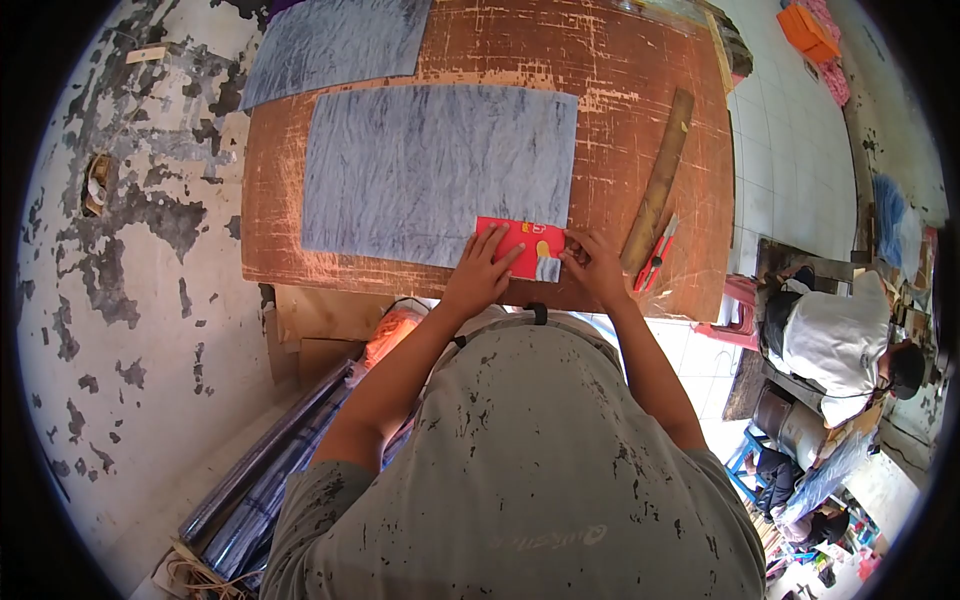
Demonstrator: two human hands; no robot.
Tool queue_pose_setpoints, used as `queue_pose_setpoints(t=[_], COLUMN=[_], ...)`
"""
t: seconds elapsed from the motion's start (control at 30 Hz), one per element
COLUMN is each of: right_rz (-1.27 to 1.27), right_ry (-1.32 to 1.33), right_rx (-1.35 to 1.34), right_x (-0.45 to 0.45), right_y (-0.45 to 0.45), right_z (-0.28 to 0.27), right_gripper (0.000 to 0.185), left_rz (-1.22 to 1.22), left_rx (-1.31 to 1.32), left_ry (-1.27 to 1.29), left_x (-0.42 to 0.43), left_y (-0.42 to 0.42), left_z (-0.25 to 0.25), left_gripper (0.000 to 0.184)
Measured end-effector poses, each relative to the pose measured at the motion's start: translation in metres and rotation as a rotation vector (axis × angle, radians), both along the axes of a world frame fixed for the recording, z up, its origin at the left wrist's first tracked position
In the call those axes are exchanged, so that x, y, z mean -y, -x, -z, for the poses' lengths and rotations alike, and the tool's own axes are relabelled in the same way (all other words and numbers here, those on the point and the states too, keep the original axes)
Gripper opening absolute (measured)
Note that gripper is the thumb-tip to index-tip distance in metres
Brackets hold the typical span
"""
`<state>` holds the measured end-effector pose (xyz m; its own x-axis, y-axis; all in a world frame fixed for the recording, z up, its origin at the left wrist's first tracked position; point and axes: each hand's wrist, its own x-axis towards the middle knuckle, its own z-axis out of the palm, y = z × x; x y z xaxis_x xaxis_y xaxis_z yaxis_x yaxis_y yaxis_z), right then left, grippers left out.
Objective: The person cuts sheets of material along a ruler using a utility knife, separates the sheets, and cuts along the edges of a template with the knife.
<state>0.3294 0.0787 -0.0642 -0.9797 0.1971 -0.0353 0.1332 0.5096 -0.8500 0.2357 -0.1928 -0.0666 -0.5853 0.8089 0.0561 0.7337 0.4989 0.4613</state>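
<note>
Peeling wall point(140, 340): stood to the left, blotched with dark patches where paint had come away.
Scored brown table point(620, 110): spread out before the person, its surface scratched all over.
Grey marbled sheet point(430, 165): lay flat on it, long side running left to right; a second grey sheet point(335, 40) lay beyond, at the upper left.
Red card point(509, 240): sat over the near right corner of the marbled sheet, its long axis roughly along the sheet's near edge.
Left hand point(482, 272): rested palm down across the card's left part, fingers extended and spread, gripping nothing visible.
Right hand point(594, 266): was at the card's right edge, fingers bent; whether they pinched it could not be told.
Nearer hand: neither clearly, since the card lay between both, directly under the left fingers and just leftward of the right ones.
Long strip point(658, 180): slanted beyond the right hand, with red-handled tools point(660, 255) beside its near end.
</note>
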Motion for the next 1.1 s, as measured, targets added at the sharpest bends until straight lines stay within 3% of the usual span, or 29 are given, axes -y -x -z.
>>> queue_pose_setpoints(t=[0.67, 1.1], right_rz=[0.000, -0.009], right_ry=[0.009, 0.006], right_rx=[0.006, 0.000], right_x=[-0.001, -0.003], right_y=[0.002, 0.003], right_z=[0.001, 0.006], right_gripper=[0.046, 0.044], left_rz=[-0.050, -0.121], left_rx=[0.026, -0.023], left_ry=[0.020, 0.228], left_x=[-0.006, -0.011], left_y=[0.003, -0.007], left_z=[-0.014, -0.013], left_gripper=[0.061, 0.063])
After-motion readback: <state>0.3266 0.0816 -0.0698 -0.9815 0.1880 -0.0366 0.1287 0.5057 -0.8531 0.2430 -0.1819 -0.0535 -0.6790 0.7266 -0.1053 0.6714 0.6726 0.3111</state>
